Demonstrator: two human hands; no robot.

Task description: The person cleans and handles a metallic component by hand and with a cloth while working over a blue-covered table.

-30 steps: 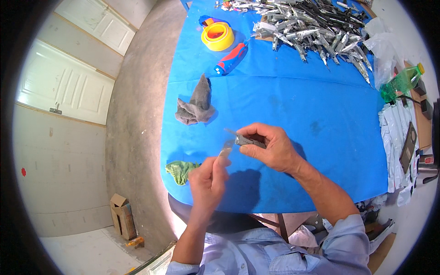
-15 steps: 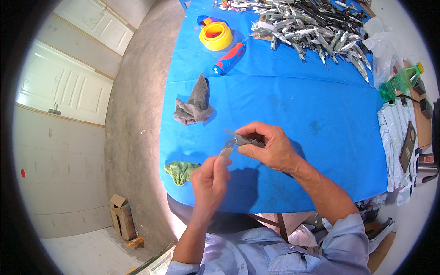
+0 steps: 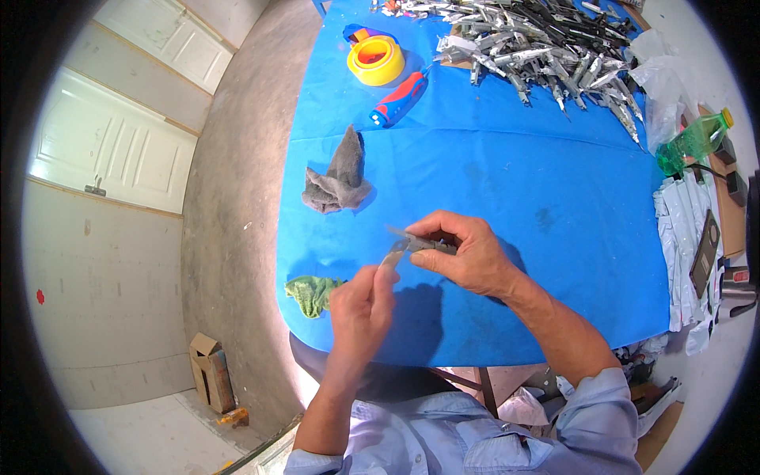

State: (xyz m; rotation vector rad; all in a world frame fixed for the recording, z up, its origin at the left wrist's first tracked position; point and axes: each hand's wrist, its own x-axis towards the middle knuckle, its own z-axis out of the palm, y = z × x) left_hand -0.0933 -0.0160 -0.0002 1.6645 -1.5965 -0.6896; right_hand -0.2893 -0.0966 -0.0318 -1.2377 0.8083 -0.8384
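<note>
Near the middle of the blue-covered table, my right hand (image 3: 473,255) pinches a grey metal multitool (image 3: 431,244) between thumb and fingers. A thin part juts from its far left end, smeared by motion. My left hand (image 3: 362,309) is closed on a thin, pale flat strip (image 3: 393,255), whose upper end meets the left end of the multitool. Blur hides what kind of strip it is. A crumpled green cloth (image 3: 310,295) lies just left of my left hand. Farther up sits a grey cloth (image 3: 339,178), touched by neither hand.
A big heap of silver and black metal tools (image 3: 546,55) covers the far right. Yellow tape (image 3: 376,61) and a red-and-blue handled tool (image 3: 400,99) lie at the far left. On the right are a green bottle (image 3: 695,144) and white plastic bags (image 3: 682,245).
My left hand and the pale strip have shifted slightly downward against the multitool. The right hand stays almost still. The view has moved a little.
</note>
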